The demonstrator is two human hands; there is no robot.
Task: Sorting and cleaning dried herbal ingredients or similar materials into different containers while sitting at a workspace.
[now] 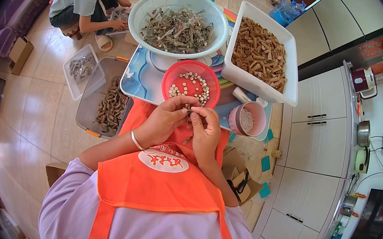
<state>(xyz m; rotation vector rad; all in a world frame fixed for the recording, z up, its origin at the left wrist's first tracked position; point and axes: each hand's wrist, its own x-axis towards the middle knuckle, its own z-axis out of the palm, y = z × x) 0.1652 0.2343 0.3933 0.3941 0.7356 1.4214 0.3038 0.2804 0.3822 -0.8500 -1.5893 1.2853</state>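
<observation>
My left hand (167, 119) and my right hand (206, 133) meet just in front of the red basket (170, 70). Fingertips of both pinch a small dark brownish piece (189, 111), mostly covered by the fingers, so its kind is unclear. Small round pale discs (200, 86) lie scattered in the basket. Behind it, a pale green colander (140, 9) is heaped with shrivelled grey strips (178, 28). To the right stands a white bin (292, 79) of curled brown pieces (260, 52). A pink cup (234, 119) with white bits sits nearer me.
The low table (133, 72) carries these containers. On the floor at left are a grey crate (88, 107) with brown rolled pieces and a clear tray (81, 67) of grey strips. A crouching person (80, 0) handles another tray. White cabinets (314, 143) line the right.
</observation>
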